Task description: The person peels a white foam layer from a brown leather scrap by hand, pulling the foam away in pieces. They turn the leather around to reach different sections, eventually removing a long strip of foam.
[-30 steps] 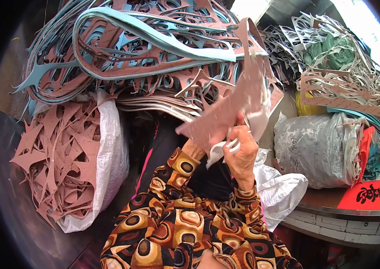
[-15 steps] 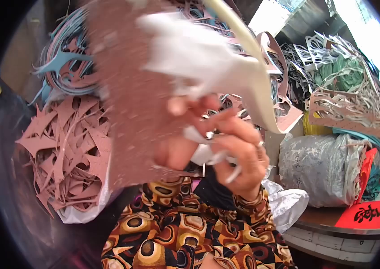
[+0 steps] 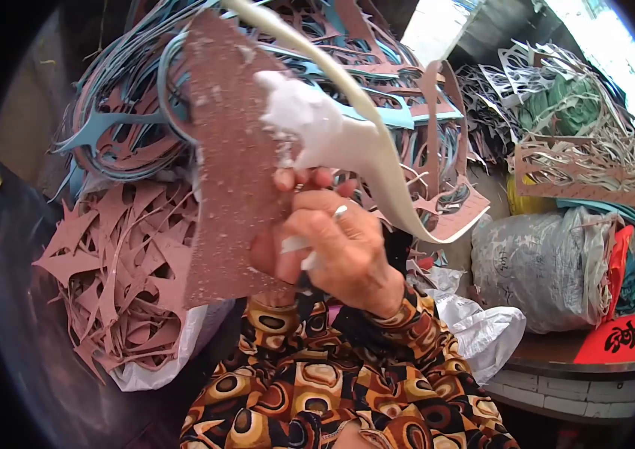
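The left hand [image 3: 271, 258] grips the lower part of a speckled pink sheet [image 3: 224, 179], a white piece [image 3: 332, 131] curling beside it. The right hand [image 3: 351, 258], wearing a ring [image 3: 341, 212], closes on a white scrap [image 3: 295, 243]. Beyond sits a heap [image 3: 332, 49] of pink and blue offcuts; left, a sack [image 3: 145, 376] of pink scraps. Red paper [image 3: 621, 338] lies near the tabletop's [image 3: 579, 367] front edge, beside a wrapped bundle [image 3: 531, 269].

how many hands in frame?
2. Left hand, partly hidden behind the right, holds the pink sheet. Right hand is in front, a white scrap at its fingers.
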The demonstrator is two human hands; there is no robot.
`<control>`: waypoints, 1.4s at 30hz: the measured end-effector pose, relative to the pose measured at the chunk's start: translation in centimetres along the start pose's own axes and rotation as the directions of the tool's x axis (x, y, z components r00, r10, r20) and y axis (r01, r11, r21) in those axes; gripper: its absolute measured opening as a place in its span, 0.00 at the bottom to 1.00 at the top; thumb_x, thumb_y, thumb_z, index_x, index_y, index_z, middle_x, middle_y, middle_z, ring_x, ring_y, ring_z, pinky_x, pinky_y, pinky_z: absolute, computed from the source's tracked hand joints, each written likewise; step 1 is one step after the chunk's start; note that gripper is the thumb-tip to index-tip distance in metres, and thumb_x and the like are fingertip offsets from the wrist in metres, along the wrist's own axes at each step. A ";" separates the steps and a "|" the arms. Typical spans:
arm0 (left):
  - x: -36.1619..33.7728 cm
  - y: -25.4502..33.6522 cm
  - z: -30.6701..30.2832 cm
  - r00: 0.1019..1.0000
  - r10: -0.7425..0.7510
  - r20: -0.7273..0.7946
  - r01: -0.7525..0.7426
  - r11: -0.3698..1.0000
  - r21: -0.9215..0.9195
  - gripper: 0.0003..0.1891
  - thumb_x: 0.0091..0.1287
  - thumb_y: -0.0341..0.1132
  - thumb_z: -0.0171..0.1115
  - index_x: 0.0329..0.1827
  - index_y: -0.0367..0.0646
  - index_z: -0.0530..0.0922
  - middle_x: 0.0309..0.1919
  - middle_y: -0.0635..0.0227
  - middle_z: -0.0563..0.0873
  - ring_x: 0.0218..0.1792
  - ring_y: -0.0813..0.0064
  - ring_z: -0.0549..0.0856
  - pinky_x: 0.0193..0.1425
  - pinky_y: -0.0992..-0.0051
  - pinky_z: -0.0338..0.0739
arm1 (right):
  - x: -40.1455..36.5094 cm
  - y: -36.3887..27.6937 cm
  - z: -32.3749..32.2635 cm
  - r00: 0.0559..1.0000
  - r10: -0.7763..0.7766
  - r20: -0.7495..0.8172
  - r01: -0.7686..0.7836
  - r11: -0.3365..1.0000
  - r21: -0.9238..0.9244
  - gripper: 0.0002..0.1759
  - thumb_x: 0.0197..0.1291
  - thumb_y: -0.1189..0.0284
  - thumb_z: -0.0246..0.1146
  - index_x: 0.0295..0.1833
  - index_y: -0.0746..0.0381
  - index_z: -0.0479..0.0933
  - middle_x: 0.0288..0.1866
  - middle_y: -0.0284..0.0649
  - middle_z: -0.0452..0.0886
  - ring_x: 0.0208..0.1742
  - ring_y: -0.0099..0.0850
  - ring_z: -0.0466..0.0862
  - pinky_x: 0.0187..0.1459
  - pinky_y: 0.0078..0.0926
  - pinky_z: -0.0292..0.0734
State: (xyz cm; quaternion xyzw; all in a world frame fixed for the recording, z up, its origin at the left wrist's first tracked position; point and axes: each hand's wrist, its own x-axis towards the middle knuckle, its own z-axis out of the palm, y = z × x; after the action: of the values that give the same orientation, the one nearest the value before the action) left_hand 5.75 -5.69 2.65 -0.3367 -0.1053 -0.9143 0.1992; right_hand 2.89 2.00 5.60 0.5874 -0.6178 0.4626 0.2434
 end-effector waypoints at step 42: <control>-0.8 -1.8 -1.8 0.990 -0.056 -0.128 0.057 0.998 0.005 0.20 0.67 0.48 0.55 0.51 0.43 0.67 0.53 0.65 0.68 0.66 0.65 0.64 0.70 0.58 0.58 | -2.0 0.0 -1.8 0.983 0.182 -0.001 -0.182 0.982 -0.056 0.14 0.43 0.87 0.66 0.35 0.64 0.72 0.33 0.45 0.79 0.32 0.36 0.80 0.33 0.26 0.74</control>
State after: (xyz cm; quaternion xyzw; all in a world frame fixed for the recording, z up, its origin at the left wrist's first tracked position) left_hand 4.51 -4.44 0.61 -0.2738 -0.1058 -0.9386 0.1811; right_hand 2.82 4.53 4.67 0.5224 -0.6820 0.4645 0.2150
